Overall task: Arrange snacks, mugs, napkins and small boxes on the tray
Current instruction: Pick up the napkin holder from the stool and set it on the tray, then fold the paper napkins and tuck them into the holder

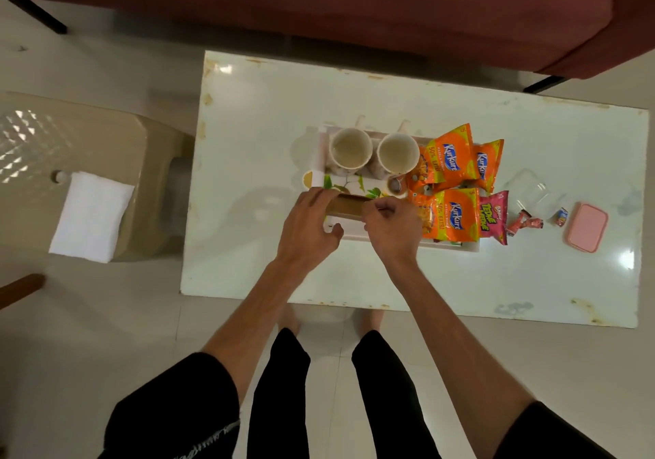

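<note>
1. One view only, from a camera worn on the person's head.
2. It looks steeply down and slightly forward, over both forearms onto a white table (460, 274).
3. The tray (457, 246) sits near the frame's centre, close enough to read packet lettering.
4. The wide angle also takes in the floor, a sofa (319, 5) at the top and a plastic chair (149, 139) at the left.

At the frame's centre both hands hold a brown box (345, 206) over the white tray (457, 247), the left hand (312, 221) gripping its left end, the right hand (393, 226) pinching its right end; two empty mugs (351, 152) stand side by side at the tray's upper edge; orange snack packets (450, 161) fill its right part; right of the tray on the white table (266, 104) lie a clear container (531, 189) and a pink lid (586, 227)
</note>
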